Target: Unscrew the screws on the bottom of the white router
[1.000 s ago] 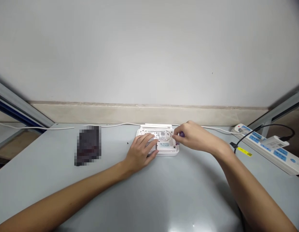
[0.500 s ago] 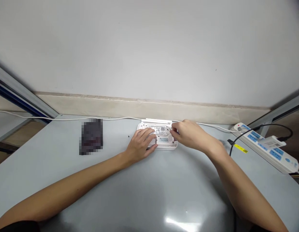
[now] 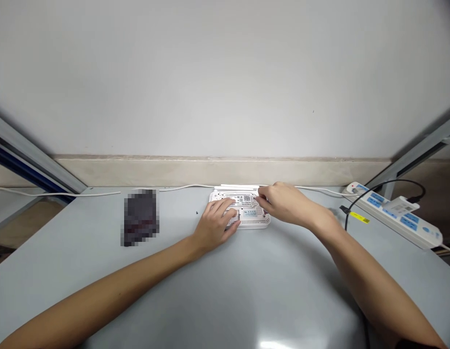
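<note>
A white router (image 3: 250,220) lies with its vented, labelled underside up, its white antennas (image 3: 235,187) along the far edge. My left hand (image 3: 216,223) rests on the router's left part. Its fingers are apart on the vented face, with the thumb near the front edge. At the router's right edge, my right hand (image 3: 279,202) is closed in a pinch, thumb and forefinger together at the casing. Whatever is between those fingertips is too small or hidden to make out.
A dark, pixelated item (image 3: 140,217) lies to the left, with a tiny dark bit (image 3: 196,213) nearer the router. On the right are a white power strip (image 3: 395,213), a plugged-in adapter (image 3: 401,207) and a black cable with a yellow tag (image 3: 360,217). A white cable (image 3: 188,186) runs along the wall.
The camera view has shifted, so the table sits a little lower in the picture. Both hands stay at the router, the left fingers bent slightly more.
</note>
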`<state>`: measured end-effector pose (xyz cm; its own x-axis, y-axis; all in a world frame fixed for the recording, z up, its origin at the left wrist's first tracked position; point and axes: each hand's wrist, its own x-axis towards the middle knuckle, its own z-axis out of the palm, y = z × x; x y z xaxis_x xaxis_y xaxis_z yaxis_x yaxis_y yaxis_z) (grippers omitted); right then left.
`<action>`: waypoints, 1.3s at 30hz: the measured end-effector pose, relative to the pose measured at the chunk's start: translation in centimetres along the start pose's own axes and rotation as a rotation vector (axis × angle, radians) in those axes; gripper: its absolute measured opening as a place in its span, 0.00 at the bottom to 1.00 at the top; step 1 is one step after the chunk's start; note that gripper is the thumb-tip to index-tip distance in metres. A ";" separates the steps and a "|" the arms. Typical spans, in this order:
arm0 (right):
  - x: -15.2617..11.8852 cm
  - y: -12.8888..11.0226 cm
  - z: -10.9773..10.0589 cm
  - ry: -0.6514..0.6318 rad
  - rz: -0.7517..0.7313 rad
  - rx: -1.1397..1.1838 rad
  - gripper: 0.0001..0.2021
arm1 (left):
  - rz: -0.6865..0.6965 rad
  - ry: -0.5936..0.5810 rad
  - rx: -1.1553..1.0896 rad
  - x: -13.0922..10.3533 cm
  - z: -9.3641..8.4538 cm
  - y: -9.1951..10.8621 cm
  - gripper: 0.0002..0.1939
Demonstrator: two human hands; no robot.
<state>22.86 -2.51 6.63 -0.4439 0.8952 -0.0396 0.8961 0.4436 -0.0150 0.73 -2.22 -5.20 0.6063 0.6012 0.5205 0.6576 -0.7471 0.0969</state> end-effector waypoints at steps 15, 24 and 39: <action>0.5 0.9 0.2 0.026 0.014 0.084 0.12 | 0.066 0.013 0.064 1.0 -0.4 -0.2 0.15; 0.3 2.6 0.7 -0.001 0.084 0.282 0.12 | 0.009 0.079 0.123 1.6 0.5 0.4 0.13; -0.4 2.2 1.1 0.079 0.083 0.311 0.07 | -0.020 0.141 0.096 0.5 1.0 0.6 0.10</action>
<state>24.97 -1.92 5.52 -0.3572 0.9337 0.0242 0.8822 0.3458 -0.3196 1.91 -2.09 -5.74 0.5282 0.5651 0.6338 0.7130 -0.7005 0.0304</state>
